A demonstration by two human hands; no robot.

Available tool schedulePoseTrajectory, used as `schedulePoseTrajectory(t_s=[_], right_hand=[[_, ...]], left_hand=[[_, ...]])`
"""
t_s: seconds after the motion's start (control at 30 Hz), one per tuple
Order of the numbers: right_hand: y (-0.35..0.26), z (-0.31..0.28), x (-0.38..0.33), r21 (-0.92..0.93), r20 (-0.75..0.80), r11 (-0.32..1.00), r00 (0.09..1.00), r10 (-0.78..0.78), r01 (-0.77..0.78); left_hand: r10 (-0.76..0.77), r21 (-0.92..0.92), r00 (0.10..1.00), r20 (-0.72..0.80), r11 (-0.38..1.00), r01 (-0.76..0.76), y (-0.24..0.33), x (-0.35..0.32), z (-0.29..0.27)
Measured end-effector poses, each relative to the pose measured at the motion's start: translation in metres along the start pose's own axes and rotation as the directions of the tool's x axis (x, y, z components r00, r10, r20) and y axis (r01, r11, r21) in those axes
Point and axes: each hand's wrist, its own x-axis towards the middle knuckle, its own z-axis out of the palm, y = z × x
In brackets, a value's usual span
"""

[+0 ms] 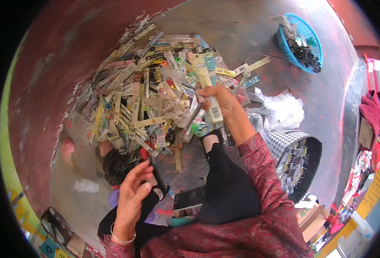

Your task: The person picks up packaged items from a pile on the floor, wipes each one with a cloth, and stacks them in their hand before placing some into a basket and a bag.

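Sitting over a worn red floor (48, 77), the person has both hands up in front of them. Over on the left, a crumpled white scrap (86, 185) lies alone on the floor, and near it a dark bundle (117, 165) sits at the edge of the heap. The left hand (134, 193) hovers above the lap, fingers loosely spread and curled, palm turned up, gripping nothing; a thin bangle (122, 239) rings its wrist. Ahead of it spreads a big pile of long flat packets (151, 94), yellow, white and blue, scattered every way. Moving across, the right hand (222, 101) reaches into that pile's near right edge, fingers closed around a handful of narrow packets (211, 107) standing up out of the fist, just above the heap. Beside that wrist lies a clear plastic bag (282, 109). Below it stands a dark patterned bag (303, 161), open, with more packets inside. Far up on the right, well apart from the hands, sits a blue basket (286, 41) holding dark items.
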Motion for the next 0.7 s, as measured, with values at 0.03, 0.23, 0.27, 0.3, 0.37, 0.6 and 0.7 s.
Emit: schedulePoseTrajectory(t_s=[0.03,0.23,0.27,0.3,0.37,0.6,0.7], right_hand=[[0.006,0.017,0.001,0.002,0.066,0.997,0.995,0.073,-0.073],[0.047,0.124,-0.02,-0.15,0.124,0.944,0.941,0.314,-0.295],[0.051,0.125,-0.019,-0.157,0.129,0.945,0.943,0.308,-0.287],[0.055,0.128,-0.014,-0.169,0.153,0.942,0.936,0.316,-0.29],[0.056,0.127,-0.014,-0.135,0.054,0.934,0.939,0.341,-0.331],[0.041,0.076,0.004,-0.238,-0.082,0.971,0.996,-0.017,-0.003],[0.018,0.01,0.015,-0.438,-0.301,0.885,0.902,-0.311,0.158]], left_hand=[[0.048,0.08,0.999,-0.016,0.996,-0.047,0.0,0.0,0.001],[0.083,0.048,0.987,0.138,0.995,-0.09,-0.014,0.014,0.005],[-0.026,0.045,0.978,0.206,0.999,0.017,-0.008,0.02,0.006],[-0.052,0.036,0.978,0.204,0.998,0.046,-0.008,0.019,0.006],[-0.169,-0.085,0.958,0.233,0.978,0.193,-0.013,0.022,0.006],[-0.171,-0.384,0.962,0.212,0.891,0.243,-0.015,0.02,0.007],[-0.192,-0.376,0.972,0.138,0.897,0.231,-0.011,0.02,0.009]])
